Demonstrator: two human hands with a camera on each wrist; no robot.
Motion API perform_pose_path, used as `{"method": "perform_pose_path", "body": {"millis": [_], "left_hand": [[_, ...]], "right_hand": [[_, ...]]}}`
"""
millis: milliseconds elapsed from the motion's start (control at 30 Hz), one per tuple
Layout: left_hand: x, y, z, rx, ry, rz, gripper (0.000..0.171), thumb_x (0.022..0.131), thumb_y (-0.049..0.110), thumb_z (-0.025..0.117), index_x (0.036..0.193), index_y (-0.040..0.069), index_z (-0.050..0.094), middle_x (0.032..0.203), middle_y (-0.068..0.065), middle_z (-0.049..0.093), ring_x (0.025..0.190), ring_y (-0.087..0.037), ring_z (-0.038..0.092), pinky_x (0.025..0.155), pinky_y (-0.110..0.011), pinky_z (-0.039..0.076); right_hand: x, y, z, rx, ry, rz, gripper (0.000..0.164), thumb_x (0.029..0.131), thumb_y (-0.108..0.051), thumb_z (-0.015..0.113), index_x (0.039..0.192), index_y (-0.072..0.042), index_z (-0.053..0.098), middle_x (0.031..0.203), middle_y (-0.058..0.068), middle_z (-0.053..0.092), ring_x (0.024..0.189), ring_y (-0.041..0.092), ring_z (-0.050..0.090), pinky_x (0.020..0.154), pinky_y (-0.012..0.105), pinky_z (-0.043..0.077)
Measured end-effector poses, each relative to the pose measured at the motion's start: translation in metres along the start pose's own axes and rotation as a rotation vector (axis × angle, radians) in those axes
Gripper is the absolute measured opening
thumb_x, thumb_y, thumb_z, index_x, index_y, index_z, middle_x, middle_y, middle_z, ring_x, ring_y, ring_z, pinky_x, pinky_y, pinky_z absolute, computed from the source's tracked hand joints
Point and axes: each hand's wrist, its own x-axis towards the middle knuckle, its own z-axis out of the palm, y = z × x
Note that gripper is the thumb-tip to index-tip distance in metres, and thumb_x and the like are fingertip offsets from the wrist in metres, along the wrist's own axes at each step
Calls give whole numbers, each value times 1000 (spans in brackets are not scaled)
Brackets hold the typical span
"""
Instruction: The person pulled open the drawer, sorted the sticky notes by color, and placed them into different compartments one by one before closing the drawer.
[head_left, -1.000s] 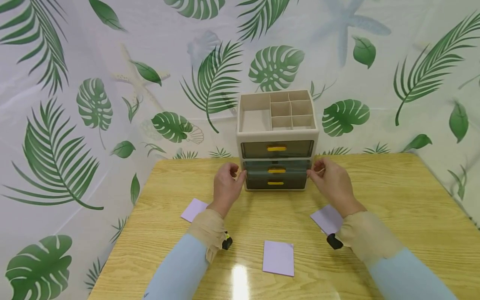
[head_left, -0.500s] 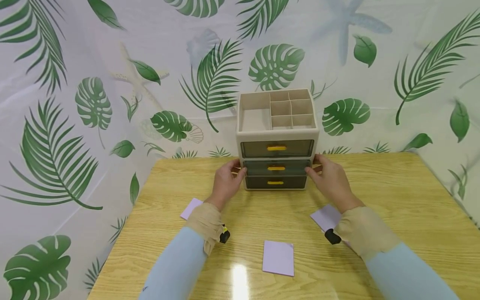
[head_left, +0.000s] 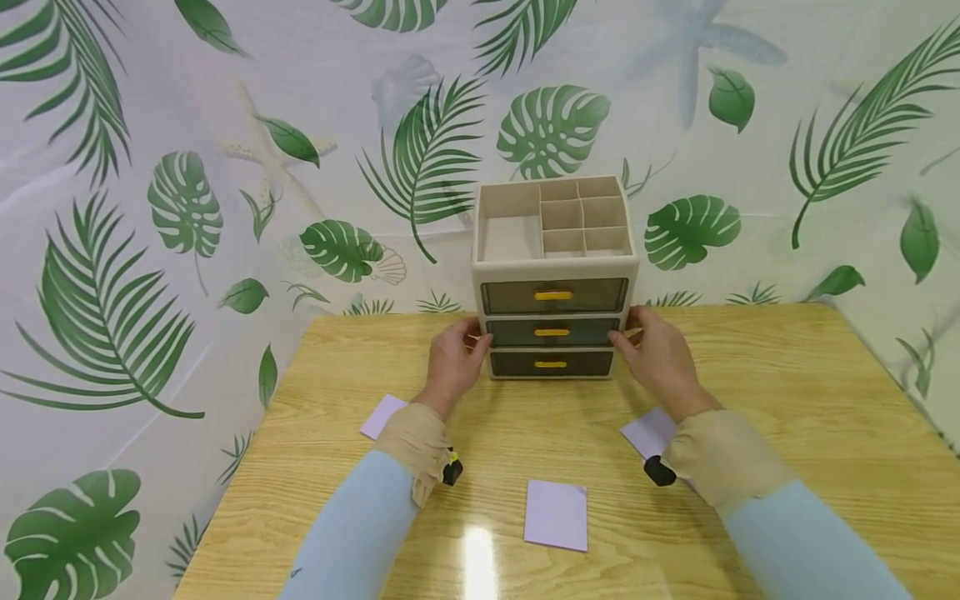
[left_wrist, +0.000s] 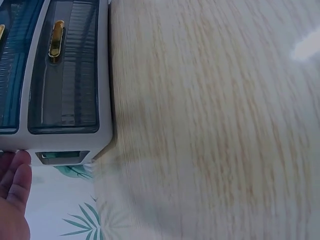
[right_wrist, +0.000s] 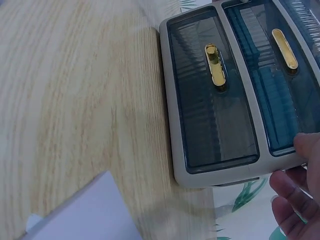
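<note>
A cream drawer organizer [head_left: 555,271] stands at the back of the table. Its three smoky, see-through drawers have yellow handles, and all fronts sit flush. The middle drawer [head_left: 517,333] lies between my two hands. With its thumb at that drawer's left front edge, my left hand [head_left: 453,362] grips the organizer's side, the fingers bent along the side wall. My right hand [head_left: 663,362] mirrors it, thumb on the drawer's right front corner [right_wrist: 287,137] and fingers curled beside the wall. In the left wrist view only part of the left hand [left_wrist: 15,195] shows.
Compartments of several sizes [head_left: 510,237] form the organizer's top. Purple square pads lie on the wooden table [head_left: 810,400]: one in front [head_left: 556,515], one near the left wrist [head_left: 382,414], one partly under the right wrist [head_left: 647,432]. A leaf-print cloth [head_left: 262,192] hangs behind.
The middle drawer, which stuck out a second ago, has slid back into the organizer under both hands. The hands moved slightly away from me with it. The pads have stayed put.
</note>
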Motion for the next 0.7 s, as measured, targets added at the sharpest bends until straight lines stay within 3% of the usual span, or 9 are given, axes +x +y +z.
{"method": "perform_pose_path", "body": {"millis": [133, 233, 367, 467, 567, 700], "left_hand": [[-2, 4, -7, 59, -14, 1, 28, 91, 20, 63, 115, 5, 58, 99, -7, 63, 81, -11, 59, 70, -28, 52], [1, 13, -19, 115, 35, 91, 32, 92, 22, 61, 118, 5, 54, 101, -9, 61, 84, -14, 57, 71, -29, 51], [14, 37, -41, 199, 160, 277, 32, 93, 23, 57, 117, 3, 51, 101, -10, 56, 88, -18, 54, 72, -32, 49], [26, 59, -55, 266, 223, 402, 32, 94, 27, 55, 115, 3, 51, 103, -11, 54, 91, -20, 52, 75, -34, 48], [37, 76, -63, 355, 207, 504, 33, 95, 29, 52, 115, 3, 54, 106, -11, 55, 96, -22, 52, 82, -35, 47], [49, 91, -65, 537, 85, 598, 36, 96, 30, 51, 121, 4, 56, 110, -9, 60, 104, -23, 52, 92, -35, 44]], "right_hand": [[-13, -3, 4, 123, 70, 145, 43, 93, -35, 57, 120, -3, 46, 106, 13, 59, 84, 24, 61, 66, 39, 50], [-27, -10, 6, 337, 64, 289, 45, 95, -39, 53, 118, -1, 46, 101, 13, 57, 78, 19, 61, 63, 29, 50], [-42, -21, 11, 643, -102, 424, 48, 98, -38, 49, 119, 5, 46, 94, 10, 59, 71, 13, 60, 60, 22, 49], [-46, -26, 20, 802, -200, 494, 48, 99, -35, 47, 121, 8, 43, 89, 4, 60, 70, 11, 59, 59, 21, 48], [-48, -27, 31, 917, -267, 561, 42, 100, -32, 47, 118, 6, 43, 86, 1, 60, 67, 10, 58, 57, 21, 48], [-49, -25, 46, 1029, -339, 654, 35, 100, -32, 46, 115, -1, 46, 85, 0, 62, 68, 11, 59, 58, 22, 48]]}}
